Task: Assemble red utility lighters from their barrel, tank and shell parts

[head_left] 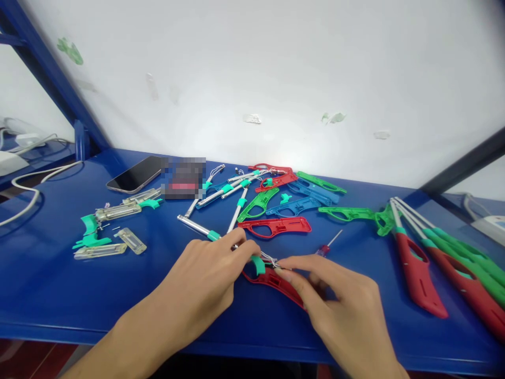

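A red lighter shell half (pixel 278 282) lies opened in front of me, with a teal trigger (pixel 259 265) and thin white wires (pixel 269 258) in it. My left hand (pixel 215 268) is closed over its front end, where a silver lighter tube (pixel 196 226) with a teal collar sticks out to the left. Between the thumb and index finger of my right hand (pixel 335 295) are the wire ends, near a small dark part at the shell's middle. The fingertips partly hide what is pinched. Just behind that hand lies a small screwdriver (pixel 324 249).
Red, green and blue shell halves (pixel 276 226) and silver tubes (pixel 240 202) lie behind my hands. Clear fuel tanks (pixel 132 240) and teal triggers (pixel 90 229) are at left, below a phone (pixel 136 173). Several whole lighters (pixel 420 279) lie at right. A white wall (pixel 276 68) stands behind.
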The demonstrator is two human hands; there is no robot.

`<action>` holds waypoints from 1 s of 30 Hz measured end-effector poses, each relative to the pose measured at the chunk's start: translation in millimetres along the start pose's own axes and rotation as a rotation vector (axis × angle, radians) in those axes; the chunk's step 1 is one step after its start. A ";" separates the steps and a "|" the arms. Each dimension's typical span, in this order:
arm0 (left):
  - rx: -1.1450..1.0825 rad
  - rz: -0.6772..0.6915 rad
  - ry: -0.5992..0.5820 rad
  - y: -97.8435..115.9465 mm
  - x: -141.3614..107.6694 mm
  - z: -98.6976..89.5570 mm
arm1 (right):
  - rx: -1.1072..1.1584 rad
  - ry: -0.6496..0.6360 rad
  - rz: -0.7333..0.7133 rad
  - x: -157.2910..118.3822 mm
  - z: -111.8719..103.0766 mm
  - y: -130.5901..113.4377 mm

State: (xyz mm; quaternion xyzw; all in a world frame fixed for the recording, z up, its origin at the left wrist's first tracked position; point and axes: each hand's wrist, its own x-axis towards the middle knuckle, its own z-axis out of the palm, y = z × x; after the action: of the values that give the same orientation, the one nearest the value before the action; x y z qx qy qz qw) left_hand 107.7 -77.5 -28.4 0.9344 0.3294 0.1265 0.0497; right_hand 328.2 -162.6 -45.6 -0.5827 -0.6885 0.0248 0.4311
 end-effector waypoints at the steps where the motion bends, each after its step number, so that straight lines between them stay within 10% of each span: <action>1: 0.001 -0.006 -0.008 0.5 0.3 -0.5 | 0.003 -0.002 0.001 -0.1 -0.1 0.0; 30: 0.071 -0.029 -0.075 6.6 10.5 -4.2 | 0.146 -0.001 0.176 -1.5 0.1 -7.5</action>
State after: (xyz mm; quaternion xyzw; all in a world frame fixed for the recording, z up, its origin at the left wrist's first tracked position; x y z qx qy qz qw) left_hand 118.5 -76.0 -21.1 0.9348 0.3450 0.0789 0.0307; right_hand 322.2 -166.2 -42.5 -0.6081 -0.6310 0.1129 0.4682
